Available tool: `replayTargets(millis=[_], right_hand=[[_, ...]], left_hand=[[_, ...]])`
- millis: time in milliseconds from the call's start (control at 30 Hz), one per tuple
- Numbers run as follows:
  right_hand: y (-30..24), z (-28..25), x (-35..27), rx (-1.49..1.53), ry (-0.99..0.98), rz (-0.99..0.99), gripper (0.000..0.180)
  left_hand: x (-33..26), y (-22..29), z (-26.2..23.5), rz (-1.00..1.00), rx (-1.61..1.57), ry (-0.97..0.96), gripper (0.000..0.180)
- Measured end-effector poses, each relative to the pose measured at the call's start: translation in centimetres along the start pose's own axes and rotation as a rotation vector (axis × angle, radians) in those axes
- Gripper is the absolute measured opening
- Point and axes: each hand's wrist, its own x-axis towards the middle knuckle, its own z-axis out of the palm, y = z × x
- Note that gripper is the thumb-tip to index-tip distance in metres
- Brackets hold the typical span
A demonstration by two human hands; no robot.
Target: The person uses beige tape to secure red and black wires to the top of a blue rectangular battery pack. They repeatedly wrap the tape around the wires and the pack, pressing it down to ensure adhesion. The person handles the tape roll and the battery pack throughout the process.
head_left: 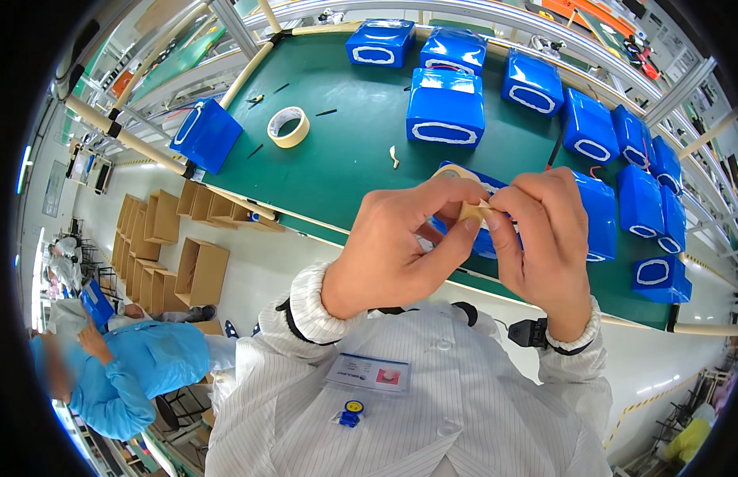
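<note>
My left hand [404,238] and my right hand [544,238] meet above the near edge of the green table [337,167]. Fingertips of both hands pinch a small piece of cream masking tape [474,211]. Behind my left fingers shows the curved edge of a tape roll [456,171]; whether the piece is joined to it is hidden. Partly covered beneath my hands lies a blue wrapped battery pack [484,242]. Another blue pack [595,215] stands just right of my right hand.
Several blue packs with white oval outlines, one of them [446,103], line the table's back and right. A second tape roll [288,127] and a tape scrap [395,157] lie left. One pack [206,135] sits at the left edge. Cardboard boxes [202,270] and a blue-clothed person [138,374] are beyond.
</note>
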Motion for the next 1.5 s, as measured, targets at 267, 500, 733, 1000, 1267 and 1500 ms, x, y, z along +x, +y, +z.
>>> replayTargets(millis=[267, 500, 733, 1000, 1267, 1500], right_hand=[[0.1, 0.1, -0.7, 0.011, 0.011, 0.029, 0.022], [-0.1, 0.3, -1.1, 0.016, -0.003, 0.111, 0.021], [0.4, 0.6, -1.0, 0.028, 0.028, 0.100, 0.018], [1.3, 0.2, -1.1, 0.094, 0.011, 0.055, 0.018], [0.8, 0.4, -0.9, 0.055, -0.003, 0.071, 0.019], [0.2, 0.1, -0.8, -0.034, -0.070, 0.039, 0.019]], left_hand=[[-0.1, 0.3, 0.6, -0.016, -0.037, 0.054, 0.050], [0.7, -1.8, 1.1, 0.238, 0.121, 0.149, 0.047], [0.8, -2.1, 1.4, 0.244, 0.115, 0.139, 0.059], [1.3, -1.6, -0.1, 0.225, 0.418, 0.105, 0.061], [1.5, -2.1, -0.4, -0.226, -0.311, -0.180, 0.047], [3.7, -3.2, -1.6, -0.308, -0.409, -0.175, 0.061]])
